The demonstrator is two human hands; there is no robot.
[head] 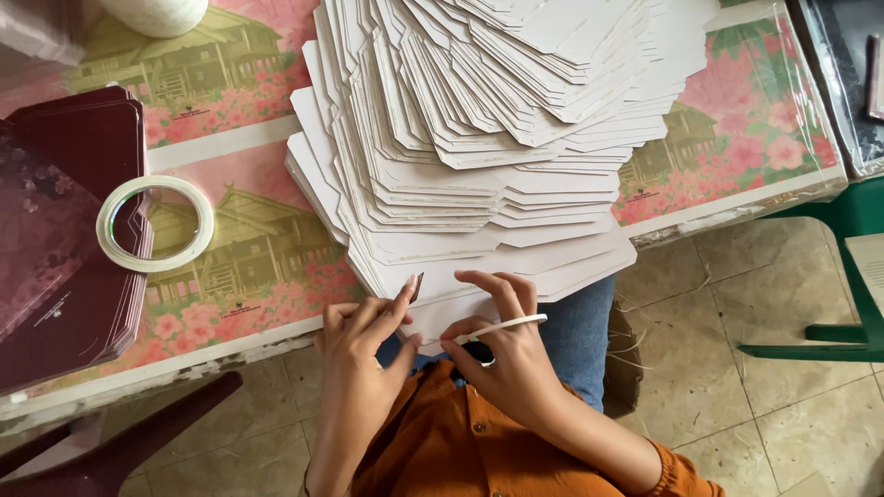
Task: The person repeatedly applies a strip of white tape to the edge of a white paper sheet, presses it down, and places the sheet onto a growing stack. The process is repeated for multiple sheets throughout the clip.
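Two hands work the near edge of a fanned pile of white card blanks.

From the left: a maroon stack point(64, 230) with a tape roll point(155, 224) lying partly on it, both on a flowered table cover point(249, 276). The left hand point(364, 336) pinches a small dark piece point(417, 286) between thumb and forefinger at the edge of the lowest card point(516, 276). The right hand point(506, 354) rests fingertips on that card, fingers curled around a thin white strip point(502, 326) and a black object, which I cannot identify. The card pile point(479, 138) looks light, stiff and slippery; it likely slides, so each sheet is best taken by its free near edge.
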